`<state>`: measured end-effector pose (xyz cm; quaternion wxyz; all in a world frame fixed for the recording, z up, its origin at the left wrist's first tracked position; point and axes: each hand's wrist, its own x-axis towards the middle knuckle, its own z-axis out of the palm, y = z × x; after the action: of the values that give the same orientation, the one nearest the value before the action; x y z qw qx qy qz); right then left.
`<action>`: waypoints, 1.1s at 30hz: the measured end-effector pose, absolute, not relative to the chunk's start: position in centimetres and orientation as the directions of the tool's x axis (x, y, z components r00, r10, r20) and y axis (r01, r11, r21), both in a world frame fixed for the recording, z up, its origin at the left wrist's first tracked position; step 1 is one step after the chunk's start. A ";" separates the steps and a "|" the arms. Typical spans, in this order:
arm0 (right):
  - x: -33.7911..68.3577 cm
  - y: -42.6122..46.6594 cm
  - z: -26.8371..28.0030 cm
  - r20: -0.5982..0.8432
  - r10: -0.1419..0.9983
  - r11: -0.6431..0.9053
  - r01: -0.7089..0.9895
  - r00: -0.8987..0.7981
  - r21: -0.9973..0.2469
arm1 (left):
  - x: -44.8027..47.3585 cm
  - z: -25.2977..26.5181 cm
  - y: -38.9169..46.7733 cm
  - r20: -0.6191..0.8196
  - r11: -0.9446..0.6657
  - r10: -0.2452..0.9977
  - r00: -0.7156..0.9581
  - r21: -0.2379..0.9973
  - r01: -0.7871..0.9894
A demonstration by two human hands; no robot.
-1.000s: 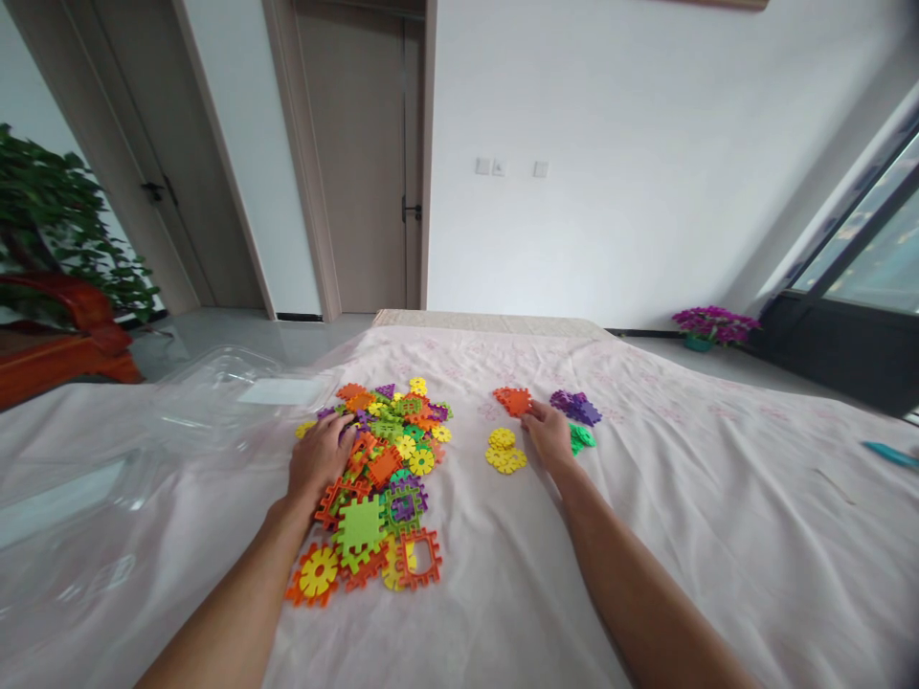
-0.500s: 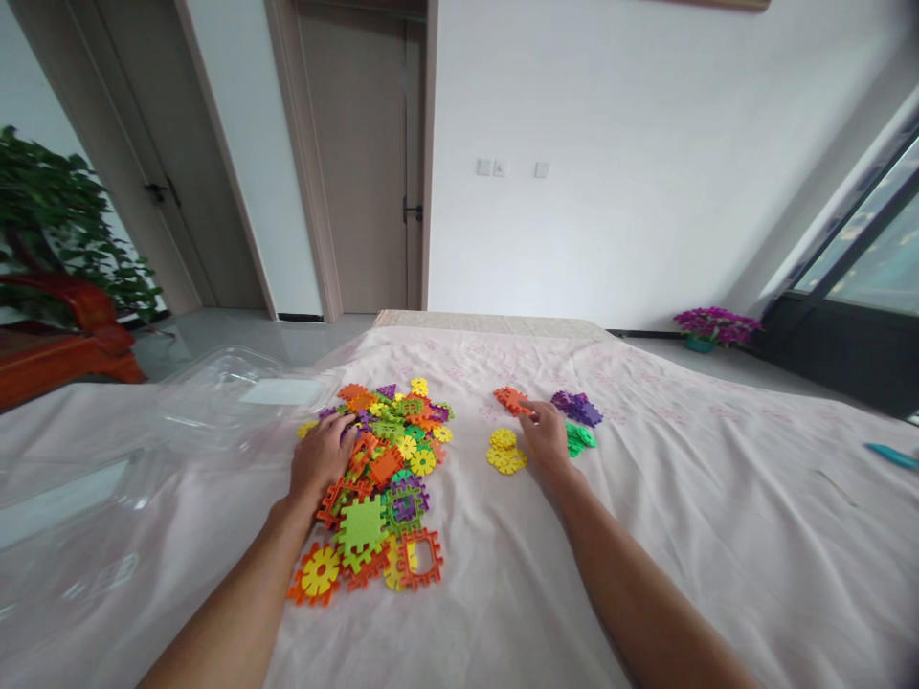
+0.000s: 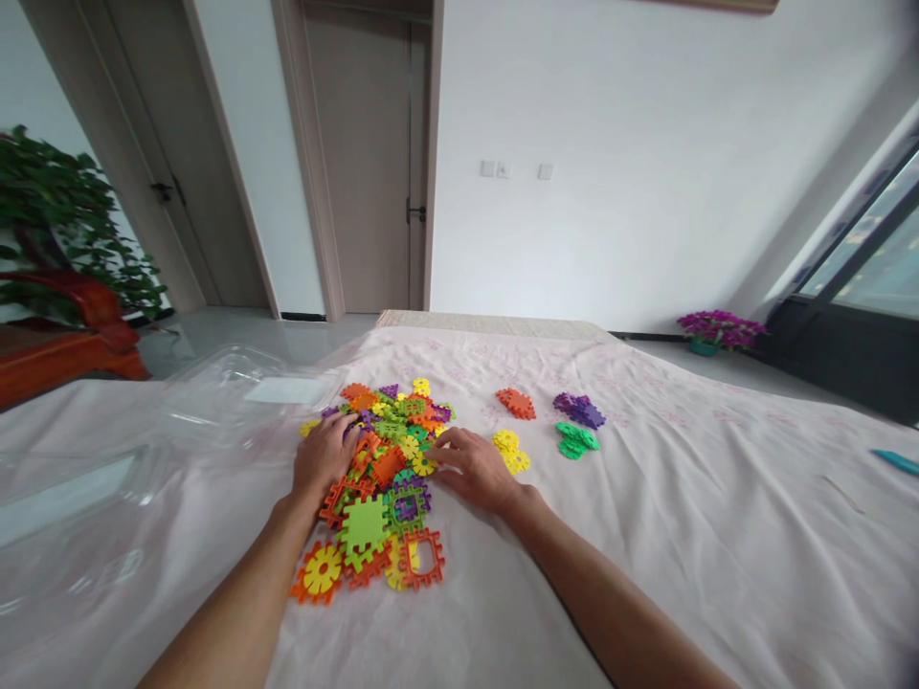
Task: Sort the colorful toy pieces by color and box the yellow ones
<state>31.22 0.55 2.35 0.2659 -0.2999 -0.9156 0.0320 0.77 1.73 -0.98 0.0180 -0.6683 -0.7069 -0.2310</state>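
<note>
A mixed pile of plastic building pieces point(image 3: 388, 466) in orange, green, yellow and purple lies on the cloth in front of me. My left hand point(image 3: 325, 455) rests on the pile's left side, fingers stretched over the pieces, holding nothing visible. At the right edge of the pile, my right hand point(image 3: 475, 467) has its fingers apart beside a yellow flower-shaped piece point(image 3: 423, 464). Sorted by colour to the right are small stacks: orange pieces point(image 3: 515, 403), purple pieces point(image 3: 580, 410), green pieces point(image 3: 575, 440) and yellow pieces point(image 3: 515, 459), the last partly behind my right hand.
Clear plastic boxes point(image 3: 208, 407) stand at the left on the pale cloth point(image 3: 689, 536). A blue object point(image 3: 896, 462) lies at the far right. Beyond are a red wooden chair point(image 3: 86, 306), a leafy plant point(image 3: 64, 211) and a pot of purple flowers point(image 3: 720, 328).
My right hand has let go of the orange piece at its stack and moved left to the pile's edge. My left hand has stayed on the pile.
</note>
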 end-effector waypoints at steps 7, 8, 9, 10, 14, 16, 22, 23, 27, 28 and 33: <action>30.8 0.7 1.6 0.522 0.591 0.796 0.551 -0.615 -0.251 | 0.9 -0.8 1.6 0.339 0.010 0.933 -0.119 0.308 0.951; 30.9 0.8 1.6 0.535 0.603 0.788 0.544 -0.591 -0.287 | 0.9 -0.8 1.6 0.341 0.009 0.932 -0.119 0.307 0.952; 31.0 0.8 1.5 0.546 0.629 0.769 0.545 -0.554 -0.333 | 0.9 -0.8 1.6 0.342 0.008 0.932 -0.118 0.308 0.951; 31.2 0.9 1.5 0.551 0.668 0.736 0.556 -0.501 -0.387 | 0.9 -0.8 1.6 0.341 0.006 0.933 -0.117 0.309 0.951; 32.6 2.2 1.4 0.502 0.832 0.524 0.630 -0.236 -0.573 | 0.9 -0.9 1.6 0.336 0.006 0.935 -0.115 0.311 0.950; 33.9 3.1 1.3 0.484 0.865 0.442 0.657 -0.131 -0.611 | 0.8 -1.0 1.7 0.340 0.007 0.933 -0.118 0.309 0.951; 38.1 4.9 1.4 0.397 0.906 0.147 0.775 0.144 -0.615 | 0.5 -1.5 2.0 0.339 0.002 0.934 -0.117 0.320 0.947; 38.5 5.0 1.3 0.381 0.909 0.107 0.792 0.167 -0.601 | 0.5 -1.5 2.0 0.338 0.001 0.934 -0.117 0.325 0.946; 39.4 5.0 1.0 0.372 0.912 0.057 0.849 0.169 -0.525 | 0.6 -1.3 1.8 0.348 -0.006 0.930 -0.119 0.339 0.941; 39.4 4.9 0.9 0.379 0.912 0.062 0.861 0.157 -0.505 | 0.7 -1.3 1.8 0.349 -0.006 0.929 -0.120 0.340 0.941; 39.3 4.6 1.1 0.449 0.887 0.092 0.909 0.111 -0.407 | 0.7 -1.1 1.7 0.353 -0.005 0.928 -0.115 0.322 0.947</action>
<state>39.26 4.57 1.09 0.3192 -0.6735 -0.6665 -0.0175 0.73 1.71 -1.12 0.0187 -0.6648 -0.7052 -0.2457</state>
